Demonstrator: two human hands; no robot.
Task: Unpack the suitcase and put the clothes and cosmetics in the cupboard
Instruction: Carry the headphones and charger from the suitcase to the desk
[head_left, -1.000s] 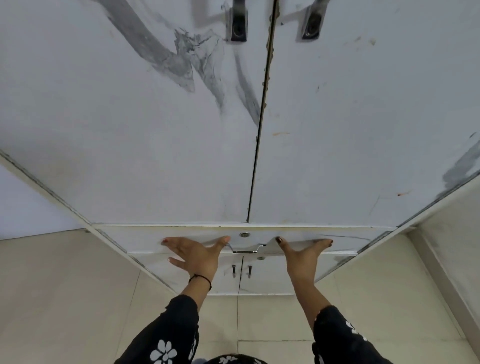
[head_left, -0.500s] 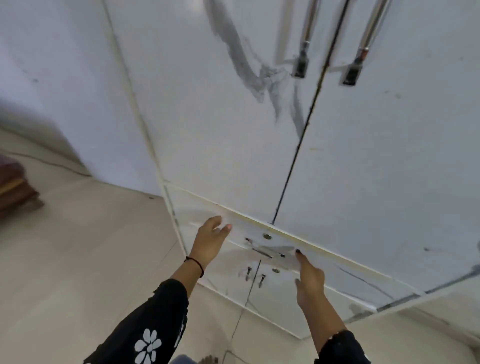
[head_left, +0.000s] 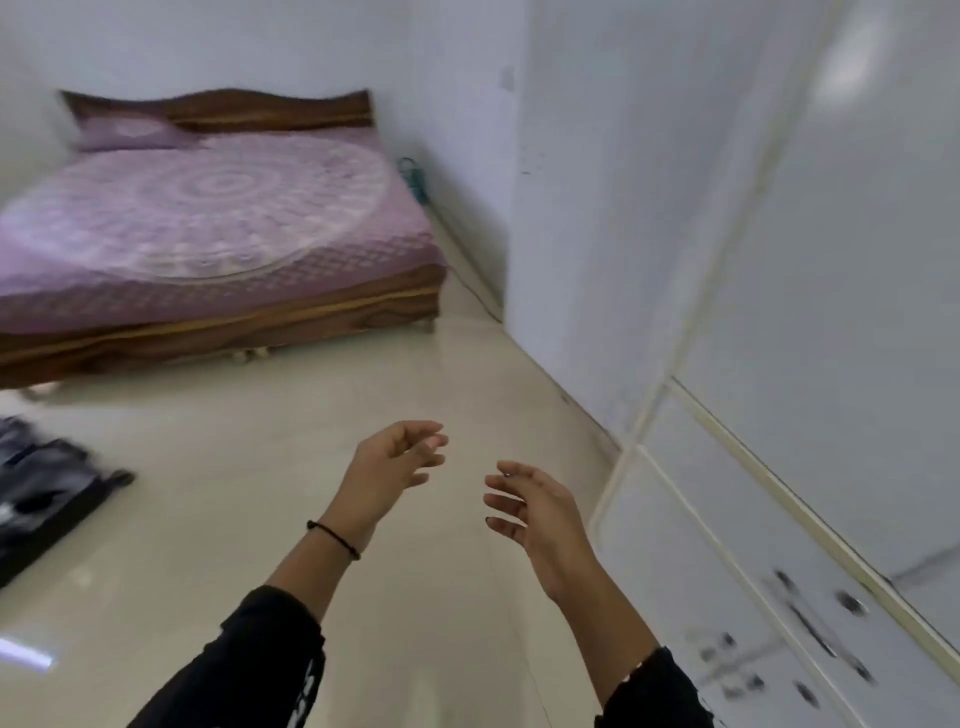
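Note:
The white cupboard (head_left: 841, 322) fills the right side, its tall doors and lower drawers closed. At the far left edge a dark suitcase (head_left: 36, 499) lies on the floor, blurred and partly cut off. My left hand (head_left: 387, 470) hovers over the floor with loosely curled fingers and holds nothing. Beside it, my right hand (head_left: 535, 512) is relaxed and empty too, a short way left of the cupboard's lower drawers. No clothes or cosmetics can be made out.
A low wooden bed (head_left: 208, 244) with a purple patterned sheet stands at the back left. A white wall column (head_left: 587, 197) juts out between bed and cupboard. Glossy cream floor tiles (head_left: 249, 519) spread between bed, suitcase and cupboard.
Both hands have come off the cupboard's drawer front and hang free. The view has swung left from the cupboard to the room, bringing the bed and suitcase into sight.

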